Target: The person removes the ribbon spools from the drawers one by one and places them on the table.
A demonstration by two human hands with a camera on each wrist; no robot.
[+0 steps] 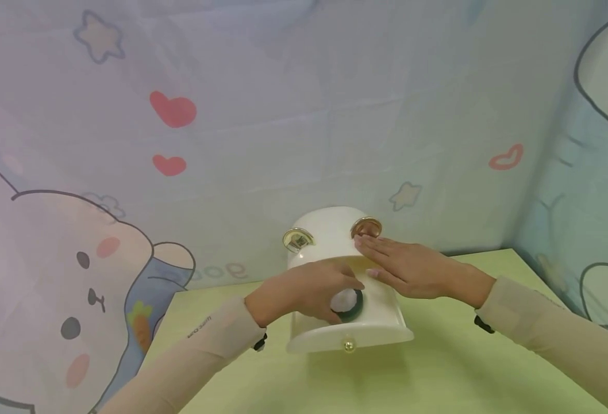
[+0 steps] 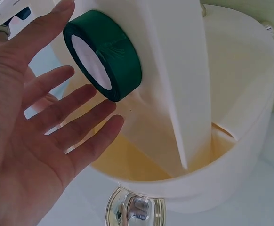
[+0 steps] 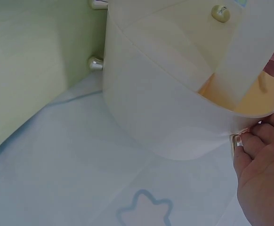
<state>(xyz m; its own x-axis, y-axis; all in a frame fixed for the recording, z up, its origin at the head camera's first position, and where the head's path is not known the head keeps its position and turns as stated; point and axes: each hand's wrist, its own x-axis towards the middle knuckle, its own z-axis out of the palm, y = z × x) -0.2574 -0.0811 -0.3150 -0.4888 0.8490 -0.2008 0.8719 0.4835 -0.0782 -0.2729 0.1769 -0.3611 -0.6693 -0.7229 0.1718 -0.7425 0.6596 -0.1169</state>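
Observation:
A white round-topped box [image 1: 327,221] with two gold ear-like discs stands on the table, its drawer [image 1: 381,330] pulled out toward me. Inside the drawer lies a roll of dark green ribbon [image 2: 123,61] with a white centre. My left hand [image 1: 306,287] reaches over this roll, thumb and fingers spread around its sides; the left wrist view shows the fingers loosely extended, not wrapped round it. My right hand [image 1: 412,270] lies against the box's top right, fingers fairly straight, fingertips by the right gold disc [image 1: 367,226]. Its finger contact is partly hidden.
A gold knob [image 1: 349,346] sits on the drawer front. The light green table [image 1: 231,374] extends around the box. Behind it hangs a printed cloth [image 1: 262,115] with hearts, stars and a cartoon rabbit. The left gold disc [image 1: 297,238] sticks out beside the box.

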